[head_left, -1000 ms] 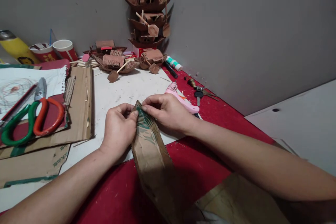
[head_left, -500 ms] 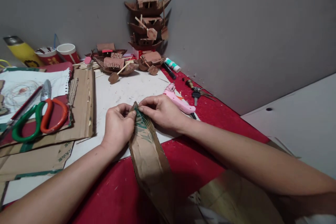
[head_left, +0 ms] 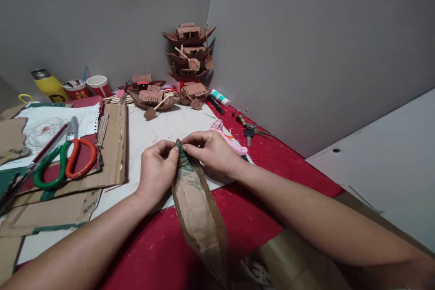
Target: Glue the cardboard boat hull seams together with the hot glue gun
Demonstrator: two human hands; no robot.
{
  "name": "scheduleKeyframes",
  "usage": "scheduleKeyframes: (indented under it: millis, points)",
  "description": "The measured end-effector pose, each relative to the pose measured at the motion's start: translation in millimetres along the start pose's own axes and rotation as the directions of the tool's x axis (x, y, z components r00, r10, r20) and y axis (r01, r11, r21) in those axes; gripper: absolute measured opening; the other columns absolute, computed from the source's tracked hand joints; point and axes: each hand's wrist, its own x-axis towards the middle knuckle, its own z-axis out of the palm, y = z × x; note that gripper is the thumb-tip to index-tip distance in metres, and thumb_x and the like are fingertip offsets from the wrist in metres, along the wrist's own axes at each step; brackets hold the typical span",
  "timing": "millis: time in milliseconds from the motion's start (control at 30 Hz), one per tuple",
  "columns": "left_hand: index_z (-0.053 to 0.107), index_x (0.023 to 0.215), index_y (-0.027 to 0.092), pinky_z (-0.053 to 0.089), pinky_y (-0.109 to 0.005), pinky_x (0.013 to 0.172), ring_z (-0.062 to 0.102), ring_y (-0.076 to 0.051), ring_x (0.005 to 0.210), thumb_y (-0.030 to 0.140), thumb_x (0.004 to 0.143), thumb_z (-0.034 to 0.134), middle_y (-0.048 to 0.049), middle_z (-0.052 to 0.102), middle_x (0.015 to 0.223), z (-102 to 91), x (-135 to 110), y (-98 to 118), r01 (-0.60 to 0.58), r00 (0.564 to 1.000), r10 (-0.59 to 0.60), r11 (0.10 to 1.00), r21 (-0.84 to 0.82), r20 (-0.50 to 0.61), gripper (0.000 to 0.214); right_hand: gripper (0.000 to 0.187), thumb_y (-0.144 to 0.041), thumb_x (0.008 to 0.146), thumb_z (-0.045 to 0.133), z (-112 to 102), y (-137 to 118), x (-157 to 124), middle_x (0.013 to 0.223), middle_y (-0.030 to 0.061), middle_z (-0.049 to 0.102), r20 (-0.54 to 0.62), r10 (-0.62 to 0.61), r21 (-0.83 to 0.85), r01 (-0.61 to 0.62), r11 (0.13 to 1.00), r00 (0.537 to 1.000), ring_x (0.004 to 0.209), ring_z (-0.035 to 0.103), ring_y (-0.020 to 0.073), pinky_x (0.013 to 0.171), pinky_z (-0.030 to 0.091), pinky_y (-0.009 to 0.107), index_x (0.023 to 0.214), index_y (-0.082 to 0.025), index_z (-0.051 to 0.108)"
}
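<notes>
A long brown cardboard boat hull (head_left: 195,206) with green print near its tip points away from me over the red and white table top. My left hand (head_left: 158,167) pinches the left side of its far pointed end between thumb and fingers. On the other side of that same tip, my right hand (head_left: 212,152) grips the edge with thumb and forefinger. The two cardboard walls meet at the point between my fingertips. A pink glue gun (head_left: 231,140) lies just beyond my right hand, partly hidden by it.
Scissors (head_left: 64,163) with green and orange handles rest on stacked cardboard (head_left: 115,145) at left. Finished cardboard boats (head_left: 152,97) stand at the back, several piled in the corner. Keys (head_left: 249,133), a white-green tube (head_left: 220,97), paper cups (head_left: 98,85) and a yellow bottle (head_left: 50,87) are around.
The camera view has tilted up and shifted a little, so the things on the table sit lower. Both hands keep their pinch on the hull's tip.
</notes>
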Motion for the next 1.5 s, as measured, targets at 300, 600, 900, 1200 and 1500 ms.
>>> scheduleKeyframes:
  millis: [300, 600, 900, 1200, 1500]
  points:
    - [0.068, 0.074, 0.015, 0.044, -0.023, 0.061, 0.058, -0.014, 0.064, 0.023, 0.079, 0.059, -0.0016, 0.068, 0.069, 0.0, -1.7, 4.0, -0.033, 0.999, 0.032, 0.998, 0.054, 0.014, 0.013, 0.015, -0.017, 0.080, 0.055, -2.5, 1.3, -2.6, 0.075, 0.0025, 0.070, 0.024, -0.056, 0.001, 0.056, 0.998, 0.998, 0.070, 0.061, 0.0122, 0.066, 0.047, 0.024, 0.078, -0.013, 0.069]
    - [0.065, 0.070, 0.015, 0.041, -0.024, 0.060, 0.054, -0.013, 0.061, 0.021, 0.078, 0.056, -0.0009, 0.064, 0.065, 0.1, -2.6, 4.5, -0.056, 0.998, 0.056, 0.988, 0.141, 0.004, 0.013, 0.016, -0.012, 0.080, 0.054, 2.7, 0.7, -4.7, 0.079, 0.0034, 0.071, -0.010, -0.133, -0.137, 0.130, 0.982, 0.991, 0.075, 0.063, 0.0136, 0.072, 0.047, 0.026, 0.080, -0.014, 0.070]
    - [0.062, 0.074, 0.016, 0.043, -0.023, 0.062, 0.056, -0.013, 0.064, 0.026, 0.077, 0.059, -0.0001, 0.063, 0.069, -0.3, 3.6, 2.9, -0.050, 0.998, 0.052, 0.996, 0.069, -0.035, 0.011, 0.015, -0.018, 0.078, 0.060, -3.8, -3.3, 1.2, 0.083, 0.0061, 0.073, -0.003, -0.025, -0.004, 0.025, 1.000, 1.000, 0.075, 0.064, 0.0143, 0.072, 0.049, 0.027, 0.085, -0.011, 0.071]
    - [0.067, 0.081, 0.015, 0.046, -0.026, 0.070, 0.061, -0.015, 0.072, 0.027, 0.078, 0.061, -0.0031, 0.069, 0.077, -2.0, 3.8, 1.4, -0.042, 0.996, 0.045, 0.999, 0.032, -0.079, 0.014, 0.015, -0.021, 0.080, 0.057, -9.3, -1.0, -6.1, 0.072, 0.0031, 0.069, 0.067, -0.042, -0.236, 0.057, 0.970, 0.997, 0.065, 0.059, 0.0119, 0.061, 0.043, 0.024, 0.079, -0.013, 0.070]
    - [0.071, 0.077, 0.013, 0.042, -0.023, 0.057, 0.057, -0.014, 0.061, 0.023, 0.076, 0.061, -0.0014, 0.066, 0.065, -3.5, 2.1, 7.4, 0.134, 0.983, -0.136, 0.991, 0.022, 0.127, 0.015, 0.016, -0.013, 0.081, 0.053, -8.5, -3.2, -6.8, 0.066, 0.0027, 0.065, 0.059, -0.013, -0.355, 0.033, 0.934, 0.998, 0.060, 0.051, 0.0104, 0.058, 0.035, 0.023, 0.072, -0.012, 0.066]
